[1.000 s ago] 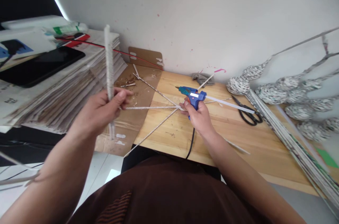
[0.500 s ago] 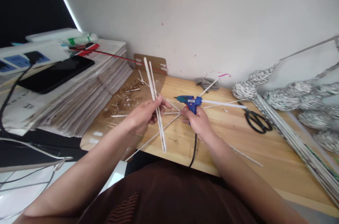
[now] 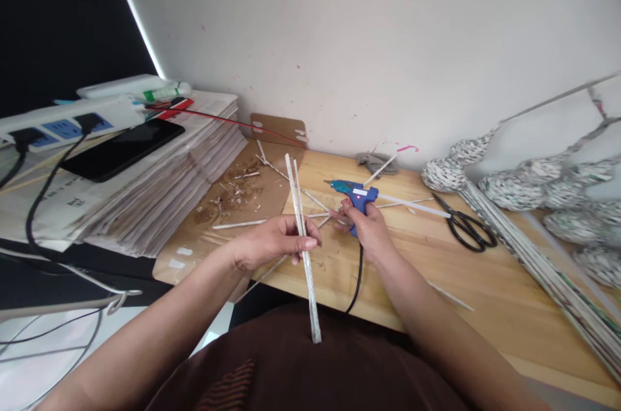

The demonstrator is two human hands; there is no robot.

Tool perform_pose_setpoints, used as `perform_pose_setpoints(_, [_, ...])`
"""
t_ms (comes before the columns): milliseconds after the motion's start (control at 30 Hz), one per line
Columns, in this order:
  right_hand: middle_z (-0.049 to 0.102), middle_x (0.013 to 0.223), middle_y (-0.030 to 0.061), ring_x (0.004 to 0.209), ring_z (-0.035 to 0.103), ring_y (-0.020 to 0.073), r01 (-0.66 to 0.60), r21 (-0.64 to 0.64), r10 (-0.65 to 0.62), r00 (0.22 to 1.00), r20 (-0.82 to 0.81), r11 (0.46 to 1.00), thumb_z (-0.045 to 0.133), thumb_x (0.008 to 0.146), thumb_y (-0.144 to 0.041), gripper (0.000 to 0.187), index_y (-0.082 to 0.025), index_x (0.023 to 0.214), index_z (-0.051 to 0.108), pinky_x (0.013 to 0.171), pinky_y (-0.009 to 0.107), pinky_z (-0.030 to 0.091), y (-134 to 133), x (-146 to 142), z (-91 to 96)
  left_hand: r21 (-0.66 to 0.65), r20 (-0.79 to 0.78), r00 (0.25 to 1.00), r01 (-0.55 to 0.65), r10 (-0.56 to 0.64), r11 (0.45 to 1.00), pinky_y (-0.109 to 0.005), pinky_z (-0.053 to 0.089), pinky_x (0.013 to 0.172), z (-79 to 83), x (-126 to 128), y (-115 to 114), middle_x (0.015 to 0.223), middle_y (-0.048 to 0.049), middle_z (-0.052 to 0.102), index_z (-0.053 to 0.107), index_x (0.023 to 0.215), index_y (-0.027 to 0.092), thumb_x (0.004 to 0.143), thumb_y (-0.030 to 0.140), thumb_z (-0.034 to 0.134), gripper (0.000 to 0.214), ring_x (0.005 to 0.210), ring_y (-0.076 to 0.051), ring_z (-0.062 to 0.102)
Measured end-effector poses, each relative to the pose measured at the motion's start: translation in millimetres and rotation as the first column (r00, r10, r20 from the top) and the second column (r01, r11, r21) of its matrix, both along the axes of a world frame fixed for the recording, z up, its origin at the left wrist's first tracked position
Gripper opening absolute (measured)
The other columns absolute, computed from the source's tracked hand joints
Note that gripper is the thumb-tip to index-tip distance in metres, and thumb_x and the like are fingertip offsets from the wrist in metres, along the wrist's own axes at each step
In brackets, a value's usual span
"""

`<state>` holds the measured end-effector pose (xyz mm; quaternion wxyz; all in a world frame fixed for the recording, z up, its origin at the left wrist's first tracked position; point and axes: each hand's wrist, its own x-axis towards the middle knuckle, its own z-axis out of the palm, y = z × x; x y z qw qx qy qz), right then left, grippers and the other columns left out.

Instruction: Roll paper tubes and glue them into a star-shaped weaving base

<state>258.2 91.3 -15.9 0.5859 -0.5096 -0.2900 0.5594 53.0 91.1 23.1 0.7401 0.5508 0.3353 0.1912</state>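
Between the thumb and fingers of my left hand [image 3: 279, 241] are two thin rolled-paper sticks [image 3: 309, 281], held nearly upright side by side. Their lower ends reach down in front of my shirt. My right hand [image 3: 366, 223] is closed around the handle of a blue glue gun [image 3: 358, 196], its nozzle pointing left. A long clear glue stick [image 3: 412, 205] juts from the gun's back, and a small red light glows on its side. Behind both hands, more paper sticks [image 3: 237, 224] lie crossed on the table; my right hand hides where they meet.
Black scissors [image 3: 468, 230] lie to the right, beside a bundle of paper rolls [image 3: 533, 262] and woven paper pieces [image 3: 514, 189]. A paper stack [image 3: 194, 184] on the left bears a phone [image 3: 123, 149] and a power strip [image 3: 63, 129]. Glue scraps litter a brown board [image 3: 228, 194].
My left hand has come down and nearer to my body with the two sticks, which now stand lower and closer together. The glue gun stays in my right hand, shifted slightly in view.
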Motion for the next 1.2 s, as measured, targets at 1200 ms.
perform_pose_setpoints(1200, [0.066, 0.074, 0.0067, 0.060, 0.056, 0.0188, -0.230, -0.127, 0.162, 0.141, 0.977, 0.965, 0.047, 0.090, -0.047, 0.033, -0.017, 0.092, 0.061, 0.057, 0.028, 0.036, -44, 43, 24.6, 0.293, 0.083, 0.920, -0.390, 0.383, 0.873, -0.024, 0.053, 0.060, -30.4, 25, 90, 0.073, -0.0005, 0.061, 0.064, 0.086, 0.014, 0.067, 0.046, 0.076, 0.039, 0.065, -0.011, 0.059])
